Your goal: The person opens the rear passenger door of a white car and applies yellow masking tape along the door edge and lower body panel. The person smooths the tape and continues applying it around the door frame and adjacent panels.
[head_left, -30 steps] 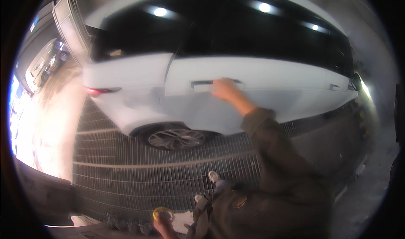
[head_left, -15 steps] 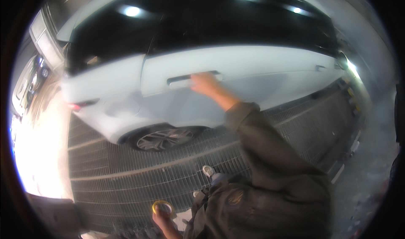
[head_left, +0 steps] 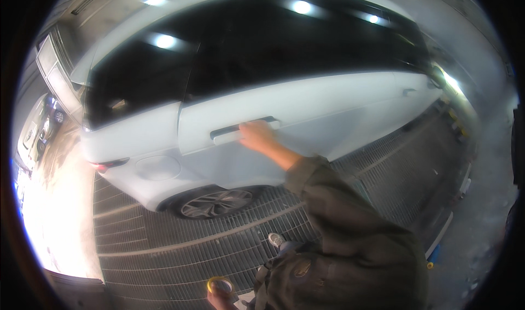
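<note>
A white car (head_left: 333,105) with dark windows stands across the view in front of me. My right hand (head_left: 257,135) reaches out to its door handle (head_left: 225,137), the fingers closed over the middle of the grip with the tips hidden in the dark recess. The door lies flush with the car's side. Low down near my body, my left hand (head_left: 220,301) grips a roll of yellow tape (head_left: 213,282) by its ring. Part of that hand is cut off by the lower edge.
Below the car lies a floor of dark grating (head_left: 164,261). The car's spoked wheel (head_left: 217,203) is close to my shoe (head_left: 276,239). A blue and yellow object (head_left: 432,257) lies on the floor at right. Another vehicle (head_left: 34,127) stands far left, near strong glare.
The view has shifted, so the car sits lower in the picture. My right hand remains at the door handle, and my left still holds the tape roll.
</note>
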Demonstrator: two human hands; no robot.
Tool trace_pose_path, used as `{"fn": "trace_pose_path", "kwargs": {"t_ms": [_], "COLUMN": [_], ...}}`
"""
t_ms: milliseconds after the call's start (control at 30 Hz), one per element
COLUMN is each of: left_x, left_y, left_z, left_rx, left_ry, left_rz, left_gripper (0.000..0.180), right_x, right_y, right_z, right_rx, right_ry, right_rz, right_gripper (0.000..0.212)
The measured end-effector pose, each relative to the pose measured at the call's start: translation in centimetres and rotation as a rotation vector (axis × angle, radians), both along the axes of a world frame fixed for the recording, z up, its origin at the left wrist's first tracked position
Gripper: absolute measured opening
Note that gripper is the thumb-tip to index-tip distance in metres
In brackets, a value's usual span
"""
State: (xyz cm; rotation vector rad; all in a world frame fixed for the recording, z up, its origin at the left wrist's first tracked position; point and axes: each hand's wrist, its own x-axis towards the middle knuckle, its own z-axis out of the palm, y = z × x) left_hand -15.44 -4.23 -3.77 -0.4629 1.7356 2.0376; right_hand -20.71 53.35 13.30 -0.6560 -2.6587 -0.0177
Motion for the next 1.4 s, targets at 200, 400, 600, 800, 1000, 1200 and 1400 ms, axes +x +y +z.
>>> {"fn": "trace_pose_path", "kwargs": {"t_ms": [200, 400, 600, 800, 1000, 1200, 1400], "left_x": [1.4, 2.7, 3.4, 4.3, 4.6, 4.1, -0.1], "left_y": [-0.6, -1.6, -3.6, -4.6, -7.1, -8.1, -5.2], "left_z": [0.4, -0.8, -0.8, -0.8, -2.9, -3.4, -0.7], "left_rx": [0.019, 0.029, 0.065, 0.117, 0.153, 0.126, 0.099], "left_ry": [-0.042, -0.056, -0.005, -0.004, -0.018, -0.112, -0.132], "left_rz": [0.026, 0.067, 0.096, 0.146, 0.184, 0.174, -0.006], "left_gripper": [0.014, 0.013, 0.014, 0.013, 0.013, 0.013, 0.010], "right_x": [-0.1, -0.3, -0.5, -0.2, 2.3, 6.7, 10.4], "right_y": [-0.3, -0.3, -0.2, -0.7, -2.5, -5.6, -9.7], "right_z": [0.5, 0.1, -0.7, -1.0, -0.4, -0.3, 3.1], "right_rx": [-0.063, 0.011, 0.058, 0.054, 0.055, 0.087, -0.102], "right_ry": [-0.039, -0.027, -0.009, -0.068, -0.094, -0.087, -0.245], "right_rz": [0.001, -0.029, -0.025, -0.048, -0.030, 0.024, -0.063], "right_gripper": [0.030, 0.030, 0.026, 0.025, 0.027, 0.029, 0.025]}}
